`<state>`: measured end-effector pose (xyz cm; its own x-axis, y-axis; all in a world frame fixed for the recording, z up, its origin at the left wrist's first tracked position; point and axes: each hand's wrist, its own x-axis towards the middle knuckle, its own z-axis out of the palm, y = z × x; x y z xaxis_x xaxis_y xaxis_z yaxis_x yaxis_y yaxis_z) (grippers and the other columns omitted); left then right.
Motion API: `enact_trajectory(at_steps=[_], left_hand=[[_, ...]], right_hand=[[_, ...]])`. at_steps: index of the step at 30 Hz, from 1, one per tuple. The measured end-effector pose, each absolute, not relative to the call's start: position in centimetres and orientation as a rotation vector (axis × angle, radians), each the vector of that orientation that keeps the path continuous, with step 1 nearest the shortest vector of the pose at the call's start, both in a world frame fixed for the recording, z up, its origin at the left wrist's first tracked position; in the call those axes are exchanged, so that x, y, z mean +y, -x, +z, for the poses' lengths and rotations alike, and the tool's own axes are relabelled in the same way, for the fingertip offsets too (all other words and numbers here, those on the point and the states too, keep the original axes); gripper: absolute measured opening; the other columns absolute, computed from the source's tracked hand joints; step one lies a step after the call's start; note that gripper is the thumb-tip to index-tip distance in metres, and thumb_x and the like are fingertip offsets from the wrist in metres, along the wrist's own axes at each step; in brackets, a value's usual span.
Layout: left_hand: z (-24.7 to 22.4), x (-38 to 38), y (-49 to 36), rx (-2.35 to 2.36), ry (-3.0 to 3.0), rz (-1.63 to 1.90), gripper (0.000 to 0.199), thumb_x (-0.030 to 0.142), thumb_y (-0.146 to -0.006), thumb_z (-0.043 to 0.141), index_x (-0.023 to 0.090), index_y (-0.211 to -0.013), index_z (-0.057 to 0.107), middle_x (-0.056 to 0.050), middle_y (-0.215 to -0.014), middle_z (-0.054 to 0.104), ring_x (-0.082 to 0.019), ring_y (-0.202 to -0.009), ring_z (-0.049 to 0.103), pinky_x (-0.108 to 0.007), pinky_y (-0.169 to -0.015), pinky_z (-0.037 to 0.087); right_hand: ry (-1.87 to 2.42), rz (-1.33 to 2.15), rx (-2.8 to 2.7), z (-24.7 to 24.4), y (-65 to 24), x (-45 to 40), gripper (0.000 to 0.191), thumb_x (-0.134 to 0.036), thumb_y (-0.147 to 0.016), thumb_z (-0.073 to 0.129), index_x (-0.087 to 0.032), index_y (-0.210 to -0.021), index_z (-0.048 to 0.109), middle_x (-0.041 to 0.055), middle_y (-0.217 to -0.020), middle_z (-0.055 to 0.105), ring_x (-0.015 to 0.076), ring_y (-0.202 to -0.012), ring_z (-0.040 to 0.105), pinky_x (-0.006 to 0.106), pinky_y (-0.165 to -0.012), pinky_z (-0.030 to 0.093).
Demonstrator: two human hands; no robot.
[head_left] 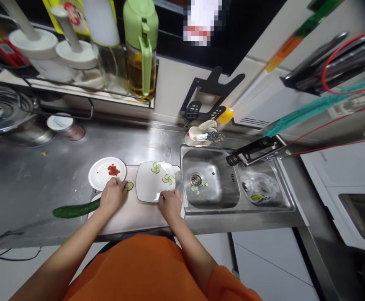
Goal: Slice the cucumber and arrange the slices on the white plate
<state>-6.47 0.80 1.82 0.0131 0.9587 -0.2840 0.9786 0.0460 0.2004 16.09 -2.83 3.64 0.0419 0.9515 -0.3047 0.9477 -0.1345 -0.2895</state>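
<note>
My left hand (112,195) is closed over the pale cutting board (124,217), its fingertips at a round cucumber slice (129,186). A cucumber (75,210) lies partly behind that wrist, pointing left. My right hand (171,205), fingers bent together, rests at the near right edge of a white square plate (146,182); whatever its fingertips pinch is too small to name. On this plate, cucumber pieces form two pinwheels (155,167). A knife blade (181,188) shows between the plate and the sink. Chopped red pieces (113,169) lie on a round white plate (96,177).
Right of the board is a steel sink (214,202) with cucumber scraps (195,189) near its drain. A plastic bag (260,188) lies beside the faucet (258,150). A jar (65,125), a pot (28,133) and a rack with an oil bottle (135,71) stand behind.
</note>
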Motion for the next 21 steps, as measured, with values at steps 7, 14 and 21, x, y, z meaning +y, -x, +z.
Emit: enact_trajectory(at_steps=[7, 14, 21], left_hand=[[0.9, 1.5, 6.5, 1.893, -2.011, -0.044, 0.029, 0.024, -0.081, 0.044, 0.019, -0.095, 0.069, -0.009, -0.086, 0.048, -0.021, -0.084, 0.048, -0.030, -0.075, 0.039], [0.5, 1.6, 6.9, 1.863, -2.033, 0.136, 0.031, 0.020, -0.076, 0.047, 0.019, -0.099, 0.068, -0.009, -0.086, 0.055, -0.021, -0.085, 0.052, -0.030, -0.079, 0.041], [1.4, 2.1, 7.5, 1.706, -1.933, 0.252, 0.015, 0.023, -0.074, 0.051, 0.022, -0.072, 0.065, -0.002, -0.075, 0.066, -0.017, -0.074, 0.056, -0.028, -0.075, 0.041]], right_hand=[[2.249, 0.682, -2.110, 3.5, -15.7, -3.5, 0.019, -0.025, -0.088, 0.048, -0.023, -0.082, 0.065, 0.0043, -0.084, 0.065, 0.0216, -0.093, 0.044, 0.029, -0.065, 0.023], [2.241, 0.700, -2.098, 3.6, -15.6, -3.5, 0.020, -0.025, -0.089, 0.047, -0.023, -0.081, 0.065, 0.0042, -0.083, 0.064, 0.0212, -0.093, 0.044, 0.029, -0.065, 0.024], [2.100, 0.758, -2.126, 3.5, -14.8, -2.7, 0.016, -0.025, -0.086, 0.052, -0.023, -0.085, 0.067, 0.0037, -0.085, 0.065, 0.0203, -0.091, 0.046, 0.028, -0.068, 0.028]])
